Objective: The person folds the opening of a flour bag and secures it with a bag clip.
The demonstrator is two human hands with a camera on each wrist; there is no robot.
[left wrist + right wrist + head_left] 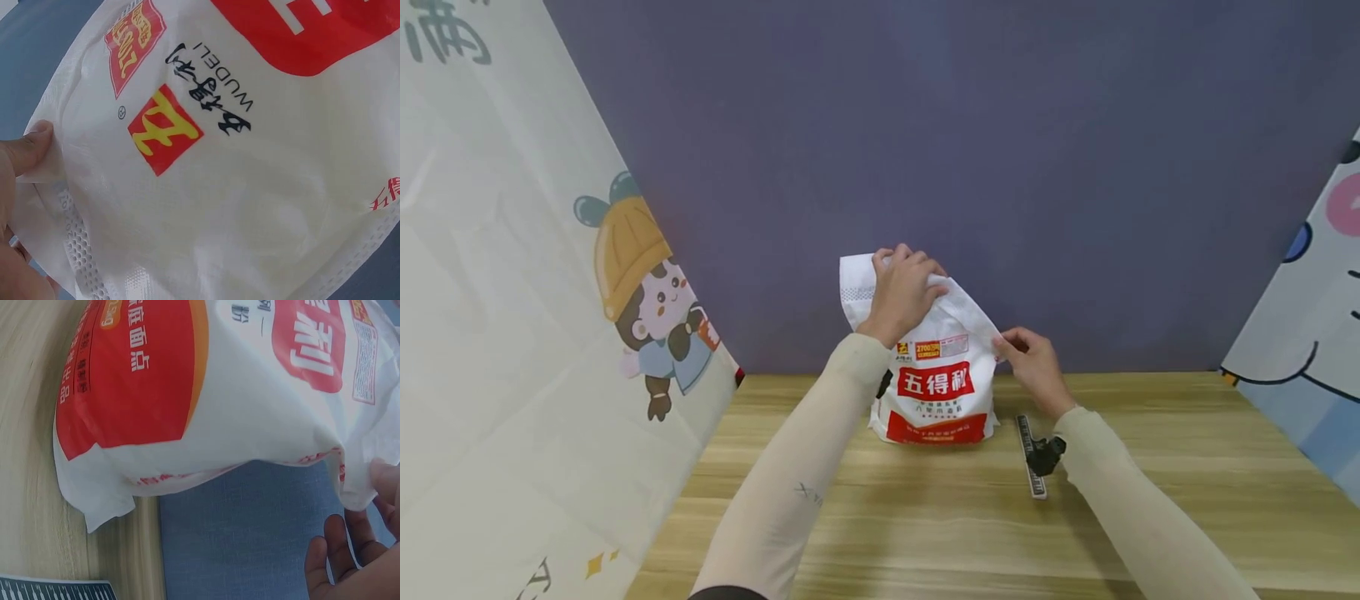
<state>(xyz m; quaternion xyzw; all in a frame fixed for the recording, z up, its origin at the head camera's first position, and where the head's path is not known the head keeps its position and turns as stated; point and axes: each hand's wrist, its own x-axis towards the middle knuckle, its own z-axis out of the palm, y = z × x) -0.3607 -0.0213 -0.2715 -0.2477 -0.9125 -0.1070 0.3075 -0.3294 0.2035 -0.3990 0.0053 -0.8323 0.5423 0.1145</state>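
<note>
A white flour bag (934, 400) with red printed panels stands upright on the wooden table, close to the blue-grey backdrop. My left hand (904, 293) grips the bag's top edge, thumb on the printed front and fingers behind, as the left wrist view shows the thumb (39, 140) pressed on the white material. At the bag's upper right corner my right hand (1032, 360) pinches the edge between thumb and fingers. In the right wrist view its other fingers (337, 547) hang loosely below that corner (361, 487). The bag's top slopes down from left to right.
A dark, flat strip with white markings (1032, 458) lies on the wooden table (1157, 467) to the right of the bag, partly covered by the right wrist camera (1045, 455). Behind rises the blue-grey backdrop (970, 150). Cartoon-printed panels (512, 275) flank the table.
</note>
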